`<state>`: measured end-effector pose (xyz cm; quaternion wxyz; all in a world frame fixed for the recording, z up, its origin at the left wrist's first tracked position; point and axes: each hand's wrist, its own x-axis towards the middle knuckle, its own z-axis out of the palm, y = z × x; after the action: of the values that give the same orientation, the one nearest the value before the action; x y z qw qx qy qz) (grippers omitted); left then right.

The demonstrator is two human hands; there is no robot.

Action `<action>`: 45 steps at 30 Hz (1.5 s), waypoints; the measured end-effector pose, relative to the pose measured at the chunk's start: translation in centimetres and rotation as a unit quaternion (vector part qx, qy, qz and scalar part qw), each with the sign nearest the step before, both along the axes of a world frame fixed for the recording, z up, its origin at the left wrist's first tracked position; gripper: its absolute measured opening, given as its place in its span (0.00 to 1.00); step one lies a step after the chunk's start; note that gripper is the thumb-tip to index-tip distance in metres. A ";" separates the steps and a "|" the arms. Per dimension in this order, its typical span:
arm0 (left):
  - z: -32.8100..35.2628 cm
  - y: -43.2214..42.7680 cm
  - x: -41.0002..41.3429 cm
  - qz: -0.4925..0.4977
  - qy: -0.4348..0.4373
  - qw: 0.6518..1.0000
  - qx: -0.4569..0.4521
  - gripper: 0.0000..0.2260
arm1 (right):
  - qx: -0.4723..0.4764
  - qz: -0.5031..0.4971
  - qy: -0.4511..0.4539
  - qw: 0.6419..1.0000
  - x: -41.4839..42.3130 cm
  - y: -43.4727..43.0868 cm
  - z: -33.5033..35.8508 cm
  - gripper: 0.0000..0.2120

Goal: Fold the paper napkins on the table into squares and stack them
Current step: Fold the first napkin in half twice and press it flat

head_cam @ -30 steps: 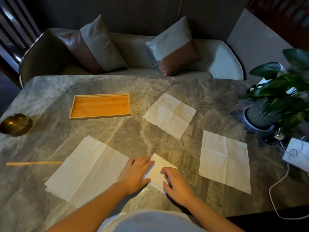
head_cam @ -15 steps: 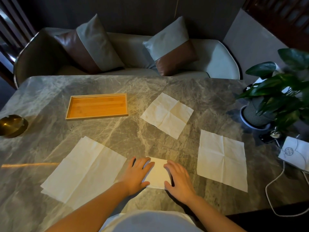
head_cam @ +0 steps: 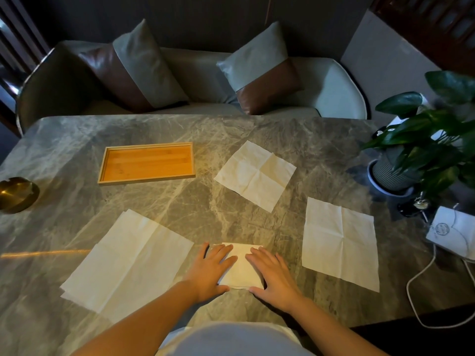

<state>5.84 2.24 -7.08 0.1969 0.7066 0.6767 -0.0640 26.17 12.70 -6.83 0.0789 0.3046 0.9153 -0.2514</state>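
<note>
Grey marble table (head_cam: pixel 154 227) filling most of the view, sofa with two cushions beyond its far edge. At the near left, two overlapping unfolded napkins (head_cam: pixel 128 258), largest of the paper. Near the right edge, another open napkin (head_cam: pixel 339 242); past the middle, toward the far edge, a fourth open napkin (head_cam: pixel 255 174), turned diamond-wise. Toward the far left, a shallow wooden tray (head_cam: pixel 147 163) with nothing in it. Off the right edge, a potted plant (head_cam: pixel 424 150); on the left edge, a brass bowl (head_cam: pixel 15 194), contents not visible. At the near right corner, a white pouch (head_cam: pixel 452 232) with a round printed mark, too small to read, beside a white cable (head_cam: pixel 421 278). At the near edge's middle, a small folded napkin (head_cam: pixel 241 271), pressed flat under both palms: left hand (head_cam: pixel 212 273) on its left side, right hand (head_cam: pixel 272 276) on its right, fingers of both extended, slightly spread, gripping nothing.
</note>
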 end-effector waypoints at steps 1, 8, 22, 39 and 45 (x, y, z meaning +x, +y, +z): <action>0.0 -0.1 0.0 0.000 -0.002 1.000 0.007 0.34 | -0.002 0.000 0.006 1.000 0.1 0.1 0.1 0.33; 0.1 -0.4 0.2 -0.020 -0.012 0.997 0.075 0.35 | -0.017 0.001 0.024 1.000 0.1 0.2 0.8 0.35; 0.8 0.1 0.7 0.051 0.040 0.998 -0.017 0.33 | 0.019 -0.049 -0.102 0.993 0.3 1.3 0.3 0.34; 0.8 -4.3 -2.6 0.165 -0.029 0.985 0.051 0.32 | 0.041 -0.136 -0.020 0.990 -2.3 0.0 2.5 0.32; 1.4 -9.1 -4.9 0.271 -0.019 0.960 0.063 0.30 | 0.006 0.028 0.069 0.997 -8.4 -3.3 3.4 0.27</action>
<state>0.93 -6.90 -5.67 0.1744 0.5085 0.8418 0.0477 17.74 9.42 -3.41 0.0206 0.2616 0.9283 -0.2636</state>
